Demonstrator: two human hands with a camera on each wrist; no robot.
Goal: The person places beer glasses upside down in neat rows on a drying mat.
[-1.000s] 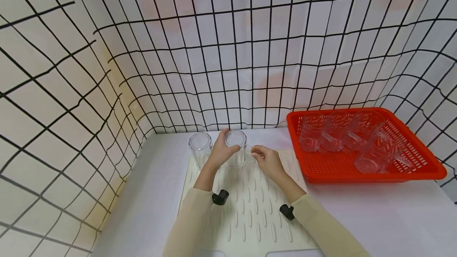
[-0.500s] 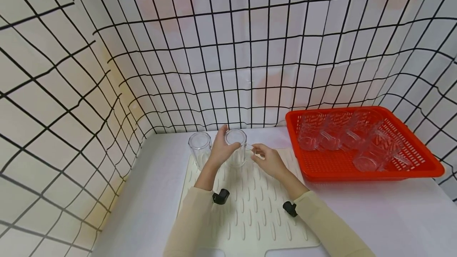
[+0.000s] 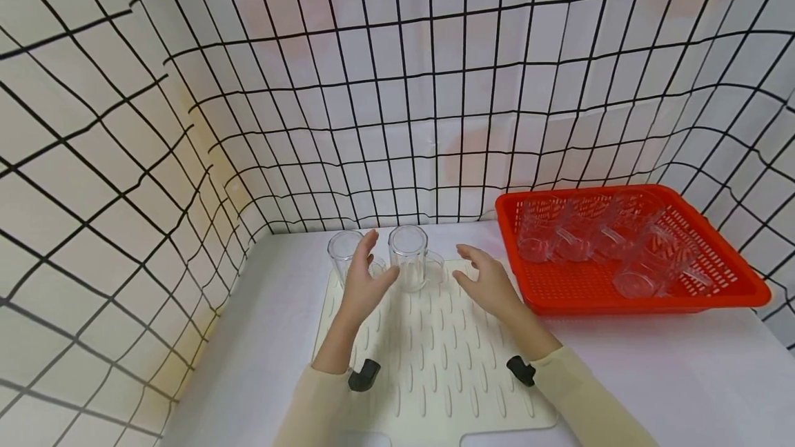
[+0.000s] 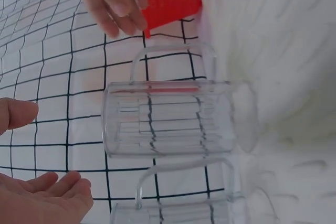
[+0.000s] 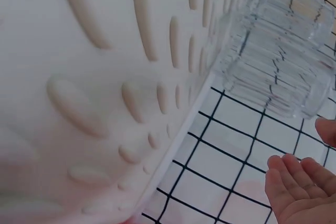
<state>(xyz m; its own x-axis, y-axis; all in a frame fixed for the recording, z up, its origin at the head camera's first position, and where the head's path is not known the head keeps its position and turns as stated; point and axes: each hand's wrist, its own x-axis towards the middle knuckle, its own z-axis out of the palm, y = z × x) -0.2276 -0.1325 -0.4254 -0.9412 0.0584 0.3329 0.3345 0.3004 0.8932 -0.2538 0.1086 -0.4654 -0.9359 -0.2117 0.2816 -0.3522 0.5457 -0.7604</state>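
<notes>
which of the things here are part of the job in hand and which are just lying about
In the job:
- clear glass mug standing on the mat between both hands
- second clear glass mug beside it
- cream ribbed drying mat
- left hand, open, off the mug
- right hand, open
- red plastic basket holding more clear mugs

Lying about:
- white table
- black grid backdrop

Staged recording booth, not a lived-in room: white grid-lined backdrop sheets (image 3: 397, 88) enclose a white surface (image 3: 652, 378); ridged drying mat (image 3: 435, 364), red basket (image 3: 733, 299) of clear mugs.
</notes>
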